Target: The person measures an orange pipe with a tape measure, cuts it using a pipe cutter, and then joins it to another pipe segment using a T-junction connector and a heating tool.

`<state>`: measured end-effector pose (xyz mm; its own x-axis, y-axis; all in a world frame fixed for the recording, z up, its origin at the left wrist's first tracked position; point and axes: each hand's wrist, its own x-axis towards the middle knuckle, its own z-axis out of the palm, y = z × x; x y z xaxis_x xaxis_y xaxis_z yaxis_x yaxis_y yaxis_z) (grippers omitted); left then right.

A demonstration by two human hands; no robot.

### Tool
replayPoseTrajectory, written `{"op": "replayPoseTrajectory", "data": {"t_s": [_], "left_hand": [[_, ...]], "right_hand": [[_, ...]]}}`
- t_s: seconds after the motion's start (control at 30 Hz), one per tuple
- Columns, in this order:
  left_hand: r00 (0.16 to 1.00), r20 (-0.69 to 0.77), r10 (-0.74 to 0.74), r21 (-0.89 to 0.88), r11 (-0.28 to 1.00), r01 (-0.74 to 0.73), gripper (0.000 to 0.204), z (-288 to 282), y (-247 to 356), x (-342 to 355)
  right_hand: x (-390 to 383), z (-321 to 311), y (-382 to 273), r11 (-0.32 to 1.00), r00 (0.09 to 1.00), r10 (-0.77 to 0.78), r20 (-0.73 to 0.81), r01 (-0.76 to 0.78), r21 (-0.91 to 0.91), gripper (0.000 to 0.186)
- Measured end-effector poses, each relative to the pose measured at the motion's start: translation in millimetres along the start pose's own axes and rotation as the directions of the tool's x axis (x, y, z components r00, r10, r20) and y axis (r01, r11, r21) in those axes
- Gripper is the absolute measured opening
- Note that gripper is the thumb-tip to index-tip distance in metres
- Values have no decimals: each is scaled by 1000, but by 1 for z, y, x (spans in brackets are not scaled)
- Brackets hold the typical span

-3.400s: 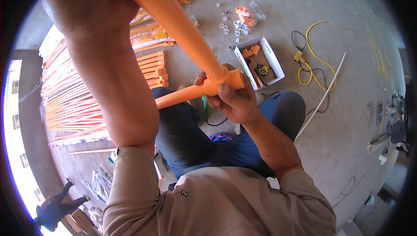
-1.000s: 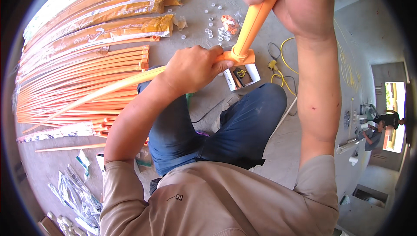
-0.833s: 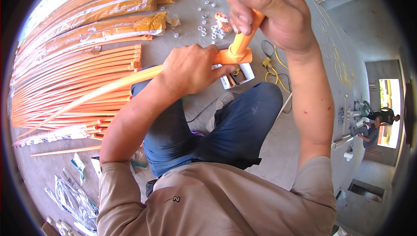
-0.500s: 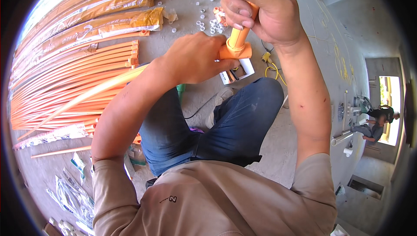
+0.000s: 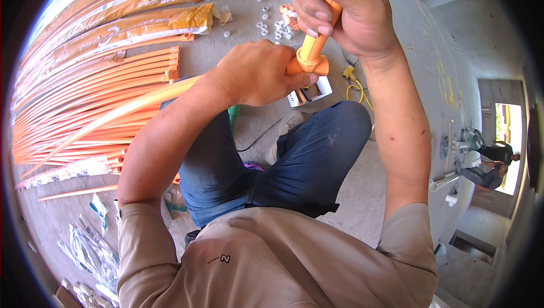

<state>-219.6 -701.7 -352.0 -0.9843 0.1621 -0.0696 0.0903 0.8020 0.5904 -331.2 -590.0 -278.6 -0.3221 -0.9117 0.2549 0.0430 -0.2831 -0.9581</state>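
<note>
My left hand (image 5: 258, 74) is closed around an orange plastic tee fitting (image 5: 311, 65), its thumb pressed along the near side. From the tee's collar an orange pipe (image 5: 313, 44) rises toward the top of the picture. Wrapped about that pipe, above the tee, are the fingers of my right hand (image 5: 362, 19). Another long orange pipe (image 5: 141, 99) runs from beneath my left forearm out to the left; whether it joins the tee is hidden by my left hand.
Several orange pipes (image 5: 102, 104) lie on the floor at left, below wrapped pipe bundles (image 5: 136, 27). Beyond my hands are scattered white fittings (image 5: 280, 27). A small white box (image 5: 323, 88) with tools sits near my knee, beside a yellow cord (image 5: 362, 92). Two people (image 5: 493, 166) are at far right.
Both hands keep their hold on the tee and pipe. My right hand and the upper pipe have shifted slightly right. The people in the background have changed posture.
</note>
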Motion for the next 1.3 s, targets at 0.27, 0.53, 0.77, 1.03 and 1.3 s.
{"op": "replayPoseTrajectory", "data": {"t_s": [0.27,0.53,0.77,1.03,1.3], "left_hand": [[999,-29,-16,-7,1000,16,60,4,0,-6],[996,-22,-81,2,997,81,62,7,1,-4],[986,85,-140,56,989,136,58,4,1,-2],[988,98,-121,76,991,114,61,6,-3,-1],[993,117,-7,-104,994,19,51,-16,-24,-2]], "right_hand": [[-5,8,16,999,974,37,-222,-44,-28,24],[-3,13,20,991,931,17,-363,-64,-116,32],[-1,16,25,984,920,-14,-391,-58,-171,40],[-8,17,23,992,890,19,-455,-73,-100,38],[28,9,7,998,965,-6,-263,-9,-55,20]]}}
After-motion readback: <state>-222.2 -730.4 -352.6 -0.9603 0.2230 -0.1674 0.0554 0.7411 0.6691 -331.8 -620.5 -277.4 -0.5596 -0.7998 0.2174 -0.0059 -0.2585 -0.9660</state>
